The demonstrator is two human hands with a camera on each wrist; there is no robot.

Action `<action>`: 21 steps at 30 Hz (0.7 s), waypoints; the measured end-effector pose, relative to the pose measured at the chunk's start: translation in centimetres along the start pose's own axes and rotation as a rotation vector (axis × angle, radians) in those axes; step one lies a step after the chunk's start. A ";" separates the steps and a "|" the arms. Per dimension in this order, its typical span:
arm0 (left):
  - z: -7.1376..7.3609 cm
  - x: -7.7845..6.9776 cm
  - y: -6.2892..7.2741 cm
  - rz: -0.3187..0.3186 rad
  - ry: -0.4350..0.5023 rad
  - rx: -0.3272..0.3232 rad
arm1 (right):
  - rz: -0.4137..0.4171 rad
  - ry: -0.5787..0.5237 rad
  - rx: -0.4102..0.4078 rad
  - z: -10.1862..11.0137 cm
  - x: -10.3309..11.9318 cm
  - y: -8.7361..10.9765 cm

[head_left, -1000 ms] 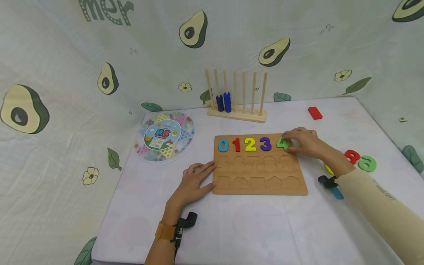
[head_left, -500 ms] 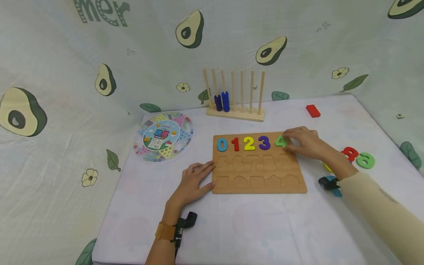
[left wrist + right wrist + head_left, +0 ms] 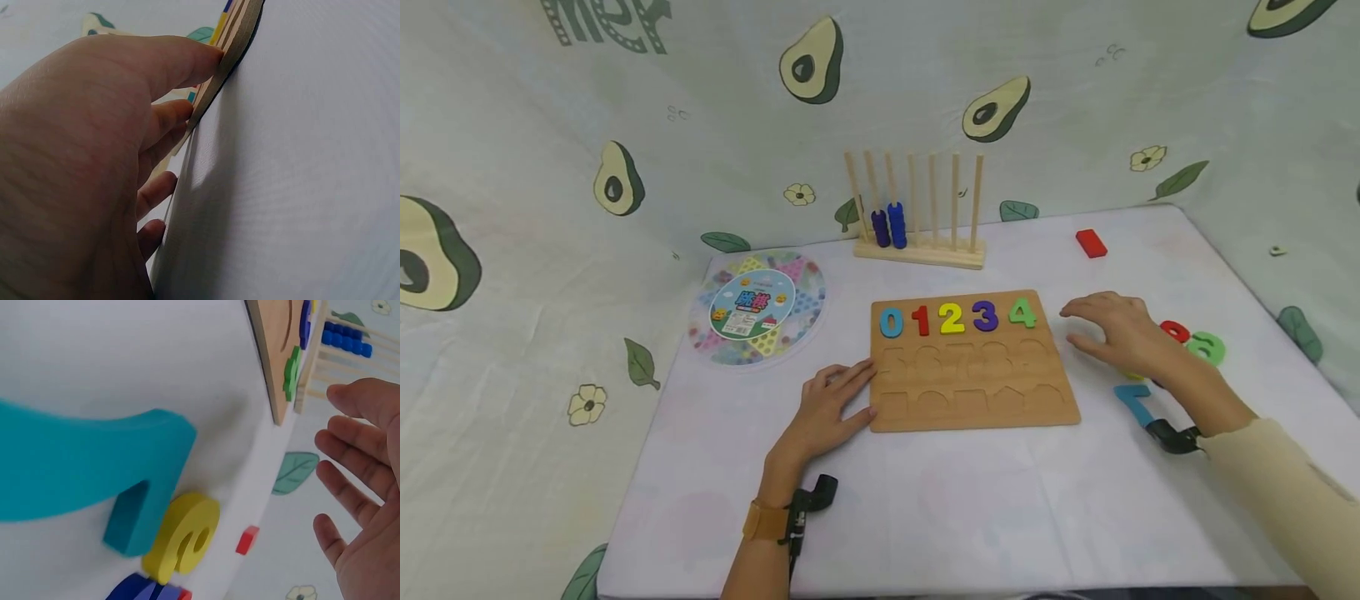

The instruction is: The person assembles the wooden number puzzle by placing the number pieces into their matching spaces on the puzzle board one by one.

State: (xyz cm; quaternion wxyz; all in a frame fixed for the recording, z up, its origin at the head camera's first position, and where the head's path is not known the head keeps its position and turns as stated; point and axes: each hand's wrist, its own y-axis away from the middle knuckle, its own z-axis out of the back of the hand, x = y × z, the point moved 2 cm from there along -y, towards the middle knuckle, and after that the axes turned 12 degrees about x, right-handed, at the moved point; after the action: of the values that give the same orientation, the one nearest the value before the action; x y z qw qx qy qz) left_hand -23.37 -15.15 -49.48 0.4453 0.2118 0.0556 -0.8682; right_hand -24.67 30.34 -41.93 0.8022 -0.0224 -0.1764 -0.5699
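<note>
Left hand point(image 3: 827, 412): fingers spread and straight, thumb apart from them, flat on the bench point(image 3: 925, 517), tips touching the left edge of the wooden board point(image 3: 973, 410). Black wrist camera point(image 3: 811, 497) on that arm. Board lies flat; top row seated left to right: blue 0 point(image 3: 882, 323), red 1 point(image 3: 921, 322), yellow 2 point(image 3: 951, 326), purple 3 point(image 3: 987, 322), green 4 point(image 3: 1025, 316). Lower two rows are bare recesses.

Right hand point(image 3: 1123, 333): just right of board, apart from it; wide, fingers loosely extended, nothing gripped. Blue 7 point(image 3: 1138, 407) loose on bench below that hand. Near it, partly hidden by the arm: yellow digit point(image 3: 177, 522), purple piece point(image 3: 131, 587), red digit point(image 3: 1175, 331), green digit point(image 3: 1207, 347). Can't tell if 7 touches yellow.

Farther left: round pack point(image 3: 805, 296), oval label. Farther right: red block point(image 3: 1091, 243). At back: seven-rod stand point(image 3: 919, 251), beads on second and third rods. Behind: avocado-print cloth point(image 3: 895, 92).
</note>
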 end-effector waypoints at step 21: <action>0.0 0.1 -0.1 0.002 0.009 0.006 | -0.102 -0.001 -0.087 -1.7 -2.4 6.1</action>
State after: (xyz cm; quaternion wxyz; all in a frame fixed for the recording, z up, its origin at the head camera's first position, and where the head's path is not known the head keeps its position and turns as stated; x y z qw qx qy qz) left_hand -23.53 -15.19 -49.55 0.4451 0.2170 0.0550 -0.8670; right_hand -19.32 34.26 -43.25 0.7704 -0.0483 -0.1528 -0.6171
